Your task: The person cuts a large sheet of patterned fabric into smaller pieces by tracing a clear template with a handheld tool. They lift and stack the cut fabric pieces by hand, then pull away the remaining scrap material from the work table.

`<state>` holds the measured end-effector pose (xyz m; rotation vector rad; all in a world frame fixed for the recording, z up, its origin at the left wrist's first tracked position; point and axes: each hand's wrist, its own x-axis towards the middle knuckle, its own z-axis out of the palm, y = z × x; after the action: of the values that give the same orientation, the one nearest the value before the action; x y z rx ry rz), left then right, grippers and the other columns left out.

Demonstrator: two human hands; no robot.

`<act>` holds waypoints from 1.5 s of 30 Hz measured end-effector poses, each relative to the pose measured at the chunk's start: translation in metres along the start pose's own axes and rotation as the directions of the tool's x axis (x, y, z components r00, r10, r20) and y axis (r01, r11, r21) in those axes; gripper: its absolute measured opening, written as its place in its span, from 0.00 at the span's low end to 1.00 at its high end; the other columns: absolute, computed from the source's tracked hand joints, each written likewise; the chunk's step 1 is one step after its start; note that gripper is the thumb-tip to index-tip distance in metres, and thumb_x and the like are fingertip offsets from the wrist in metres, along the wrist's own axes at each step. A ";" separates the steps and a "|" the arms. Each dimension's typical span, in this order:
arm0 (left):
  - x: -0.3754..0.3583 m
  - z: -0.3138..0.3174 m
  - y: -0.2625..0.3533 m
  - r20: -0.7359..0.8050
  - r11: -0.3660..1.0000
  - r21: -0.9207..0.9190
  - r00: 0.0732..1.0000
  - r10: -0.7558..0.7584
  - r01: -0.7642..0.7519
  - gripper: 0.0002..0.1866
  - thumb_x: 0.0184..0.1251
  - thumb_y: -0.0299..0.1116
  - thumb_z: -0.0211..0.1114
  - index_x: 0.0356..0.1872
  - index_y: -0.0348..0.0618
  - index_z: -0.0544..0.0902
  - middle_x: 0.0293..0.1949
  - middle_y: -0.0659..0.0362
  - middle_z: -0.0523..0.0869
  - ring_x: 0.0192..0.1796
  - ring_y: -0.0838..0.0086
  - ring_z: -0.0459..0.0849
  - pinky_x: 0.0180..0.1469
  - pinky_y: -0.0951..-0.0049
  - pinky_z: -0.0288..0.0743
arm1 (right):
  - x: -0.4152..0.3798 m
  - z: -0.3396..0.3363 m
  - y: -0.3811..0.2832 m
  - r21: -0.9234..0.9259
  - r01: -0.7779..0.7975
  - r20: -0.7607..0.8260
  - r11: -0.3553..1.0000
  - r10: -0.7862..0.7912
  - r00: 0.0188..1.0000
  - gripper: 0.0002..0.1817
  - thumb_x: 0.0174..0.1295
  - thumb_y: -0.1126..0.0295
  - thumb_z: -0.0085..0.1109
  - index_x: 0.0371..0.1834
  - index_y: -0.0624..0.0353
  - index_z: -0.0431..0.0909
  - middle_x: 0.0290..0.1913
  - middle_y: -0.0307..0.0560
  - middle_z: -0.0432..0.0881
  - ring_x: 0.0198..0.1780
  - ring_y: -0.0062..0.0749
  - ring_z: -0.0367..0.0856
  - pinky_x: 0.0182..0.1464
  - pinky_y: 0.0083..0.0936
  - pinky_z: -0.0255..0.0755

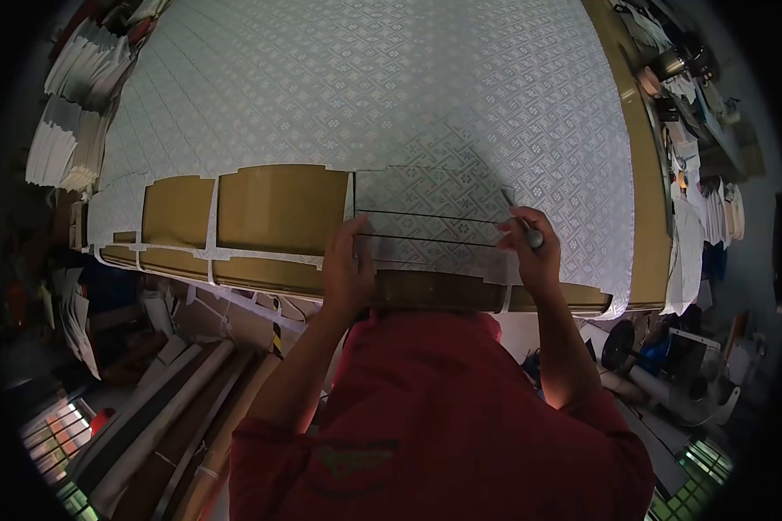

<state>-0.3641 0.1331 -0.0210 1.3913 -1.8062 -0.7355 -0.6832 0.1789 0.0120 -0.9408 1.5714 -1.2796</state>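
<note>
A pale fabric sheet with a woven geometric pattern covers most of a brown table. Near its front edge is a rectangular fabric piece, with a dark gap on its left side and two dark lines across it. My left hand rests at the left edge of this piece, fingers extended and touching it. At the right end of the lines, my right hand is closed around a slim tool with a rounded grey end. Its tip is too small to make out.
Left of my hands, openings in the fabric expose the brown tabletop, with narrow fabric strips between them. Paper stacks stand at the far left. Long rolls lean below the table. A fan and clutter are at lower right.
</note>
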 end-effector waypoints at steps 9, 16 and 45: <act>0.030 -0.016 -0.028 0.156 0.888 -0.402 0.972 -0.175 0.224 0.22 0.76 0.25 0.60 0.68 0.39 0.75 0.55 0.41 0.87 0.57 0.58 0.89 0.60 0.63 0.80 | -0.015 0.039 0.016 -0.627 0.536 0.354 0.565 -0.406 0.843 0.16 0.70 0.77 0.62 0.60 0.56 0.78 0.56 0.54 0.88 0.58 0.51 0.87 0.58 0.40 0.81; 0.041 -0.022 -0.016 0.280 0.837 -0.386 0.914 -0.294 0.387 0.25 0.75 0.29 0.64 0.71 0.38 0.73 0.59 0.38 0.86 0.58 0.62 0.88 0.61 0.64 0.80 | -0.012 0.031 0.037 -0.757 0.531 0.331 0.380 -0.479 0.813 0.15 0.65 0.79 0.64 0.53 0.57 0.76 0.65 0.53 0.85 0.66 0.61 0.80 0.71 0.52 0.72; 0.116 -0.342 -0.137 -0.641 0.827 0.466 0.764 0.073 0.313 0.27 0.67 0.36 0.74 0.63 0.36 0.78 0.49 0.44 0.86 0.45 0.51 0.84 0.52 0.57 0.79 | -0.017 -0.053 0.082 -0.836 0.297 -0.035 0.462 -0.584 0.811 0.18 0.71 0.81 0.55 0.62 0.65 0.78 0.65 0.58 0.83 0.67 0.63 0.78 0.70 0.49 0.72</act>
<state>-0.0254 -0.0164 0.0892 1.8605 -1.4003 0.2618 -0.7300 0.2267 -0.0617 -1.9223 2.3578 -1.0455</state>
